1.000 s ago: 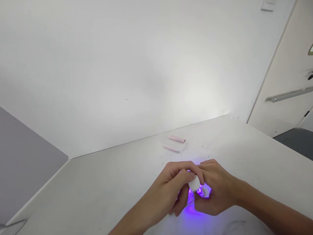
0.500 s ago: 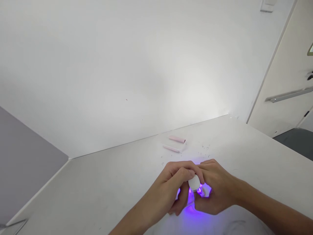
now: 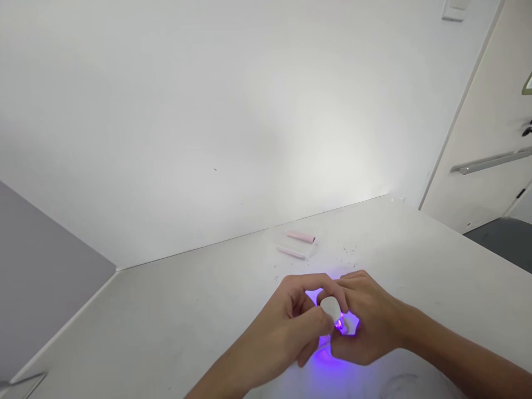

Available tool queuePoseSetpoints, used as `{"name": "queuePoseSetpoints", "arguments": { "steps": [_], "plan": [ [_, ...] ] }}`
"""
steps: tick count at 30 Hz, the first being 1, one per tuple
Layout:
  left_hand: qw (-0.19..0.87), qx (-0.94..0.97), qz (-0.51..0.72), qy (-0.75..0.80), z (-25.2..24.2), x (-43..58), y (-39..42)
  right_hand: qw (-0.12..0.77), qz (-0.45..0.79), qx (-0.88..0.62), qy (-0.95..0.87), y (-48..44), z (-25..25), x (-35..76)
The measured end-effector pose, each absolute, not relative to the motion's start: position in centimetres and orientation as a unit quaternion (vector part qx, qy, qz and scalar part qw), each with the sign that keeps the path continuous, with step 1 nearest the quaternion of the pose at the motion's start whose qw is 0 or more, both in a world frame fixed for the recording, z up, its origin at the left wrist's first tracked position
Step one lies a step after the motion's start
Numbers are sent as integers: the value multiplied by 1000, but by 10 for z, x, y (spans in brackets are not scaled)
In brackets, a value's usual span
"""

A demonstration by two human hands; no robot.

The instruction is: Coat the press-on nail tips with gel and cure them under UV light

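A small white lamp (image 3: 330, 307) with a rounded top glows violet underneath, low in the head view right of centre. My left hand (image 3: 291, 327) pinches it, the index finger arched over to its right side and the thumb against its lower left edge. On the right, my right hand (image 3: 366, 318) is curled close by, its fingers bent in around the glow. Part of those fingers is behind the lamp, and I cannot see what they hold, if anything. Violet light falls on the table below both hands.
Beyond my hands lie a thick pink tube (image 3: 301, 236) and a thinner pink stick (image 3: 291, 252), with dark crumbs (image 3: 349, 249) to their right. The white table (image 3: 166, 316) meets a white wall (image 3: 187, 111) behind. At right stands a door (image 3: 490, 166) with a bar.
My left thumb has slid down from the lamp's top to its lower left edge, and a gap has opened between thumb and index finger. My right hand stays nearly still.
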State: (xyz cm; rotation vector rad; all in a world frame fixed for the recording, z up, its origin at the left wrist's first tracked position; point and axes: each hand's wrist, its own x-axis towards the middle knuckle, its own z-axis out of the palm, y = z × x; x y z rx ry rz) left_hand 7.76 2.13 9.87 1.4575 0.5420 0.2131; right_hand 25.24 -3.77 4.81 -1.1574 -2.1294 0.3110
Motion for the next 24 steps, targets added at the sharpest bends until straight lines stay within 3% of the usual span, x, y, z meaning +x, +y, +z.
{"name": "queuePoseSetpoints", "arguments": {
  "steps": [24],
  "plan": [
    [720, 643, 118, 234, 90, 79, 24, 369, 97, -436, -815, -36, 48, 251]
  ]
}}
